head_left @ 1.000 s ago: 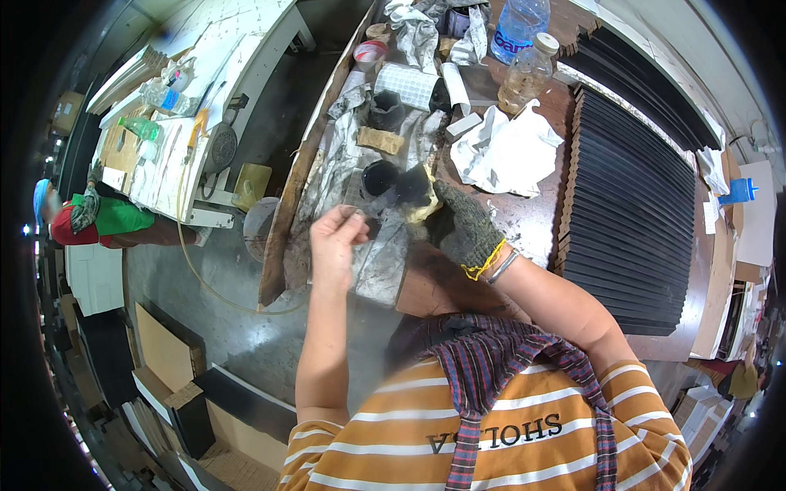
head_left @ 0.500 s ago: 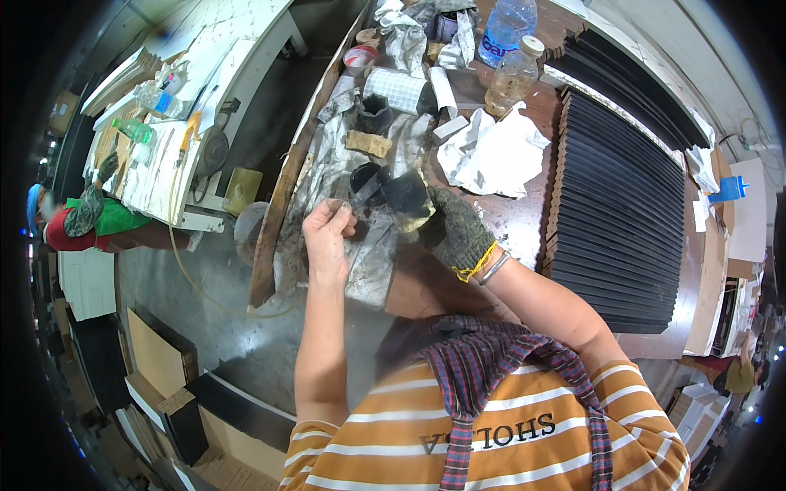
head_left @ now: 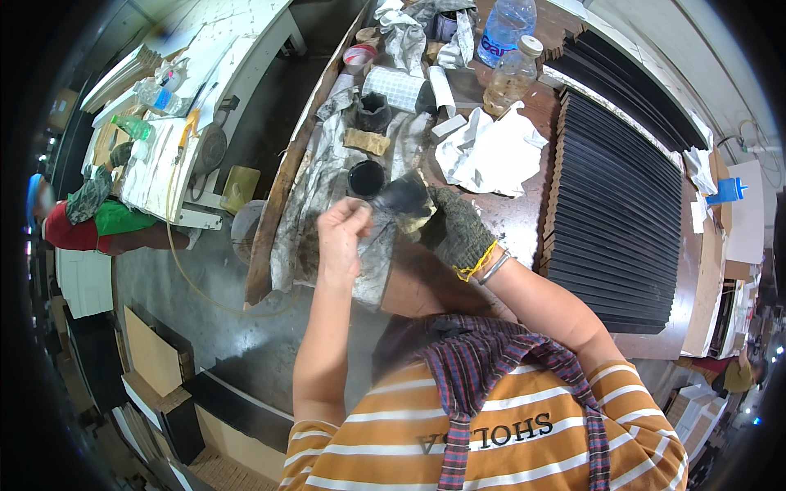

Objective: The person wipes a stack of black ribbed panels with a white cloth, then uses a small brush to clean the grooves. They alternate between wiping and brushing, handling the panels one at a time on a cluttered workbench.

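The gloved right hand [head_left: 455, 225] grips a dark sponge [head_left: 404, 199]; the bare left hand [head_left: 344, 231] pinches a strip [head_left: 378, 237] — staining seems underway — next, careful wiping.

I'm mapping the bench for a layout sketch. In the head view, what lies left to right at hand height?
Wooden plank → left hand → right hand in a dark glove → stack of black panels.

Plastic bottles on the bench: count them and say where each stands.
2. A blue-labelled clear bottle stands at the far edge; a smaller bottle of yellowish liquid stands just nearer, beside the crumpled white paper. Clutter may hide others.
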{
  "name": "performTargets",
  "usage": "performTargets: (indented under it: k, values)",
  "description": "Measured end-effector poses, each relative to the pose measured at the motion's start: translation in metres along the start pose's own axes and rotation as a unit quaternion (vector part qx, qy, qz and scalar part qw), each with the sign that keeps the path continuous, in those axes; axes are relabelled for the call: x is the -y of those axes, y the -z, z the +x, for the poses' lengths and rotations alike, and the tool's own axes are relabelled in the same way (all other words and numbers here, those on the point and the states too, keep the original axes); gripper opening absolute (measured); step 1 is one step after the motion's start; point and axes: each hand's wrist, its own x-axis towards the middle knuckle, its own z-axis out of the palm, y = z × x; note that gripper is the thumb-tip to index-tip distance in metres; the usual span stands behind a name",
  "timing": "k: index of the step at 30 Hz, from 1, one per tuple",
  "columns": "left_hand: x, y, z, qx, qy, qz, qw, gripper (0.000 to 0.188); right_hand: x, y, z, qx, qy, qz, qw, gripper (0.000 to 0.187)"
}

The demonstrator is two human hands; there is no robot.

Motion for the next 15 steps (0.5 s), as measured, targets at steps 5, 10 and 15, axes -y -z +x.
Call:
performTargets:
  k: [5,10,15]
  values:
    - [-0.007,-0.014,-0.008,-0.094,-0.289,0.243,0.921,0.005,-0.001,-0.002,0.004,-0.050,-0.039,0.154,0.986,0.026]
    - [-0.014,-0.029,-0.048,0.018,-0.503,0.532,0.681,0.007,-0.005,0.007,0.007,-0.042,0.070,-0.006,0.997,0.028]
    - [-0.027,-0.034,-0.045,-0.083,-0.548,0.457,0.696,0.007,-0.010,0.016,0.007,-0.108,0.016,0.049,0.993,0.028]
